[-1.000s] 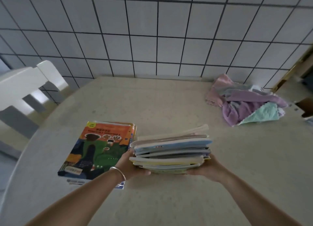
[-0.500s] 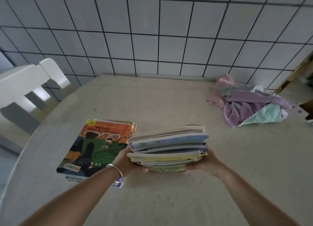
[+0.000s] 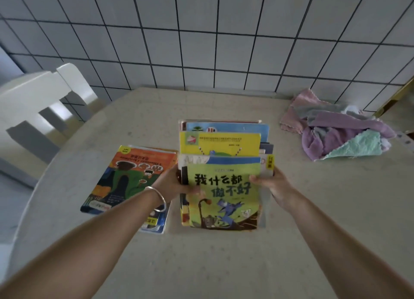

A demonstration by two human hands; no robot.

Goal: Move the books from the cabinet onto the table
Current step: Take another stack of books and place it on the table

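My left hand (image 3: 172, 182) and right hand (image 3: 272, 183) flanked the stack of books (image 3: 224, 175), which filled the middle of the table (image 3: 224, 265). Just beside it on my left lay the orange-covered book (image 3: 132, 175), leaving only a narrow gap where my left hand sat. To the far right the heap of cloths (image 3: 336, 130) blocked the corner by the tiled wall (image 3: 201, 41). The white chair (image 3: 33, 101) stood off the table's left edge. Bare tabletop lay open nearest me and between stack and cloths.
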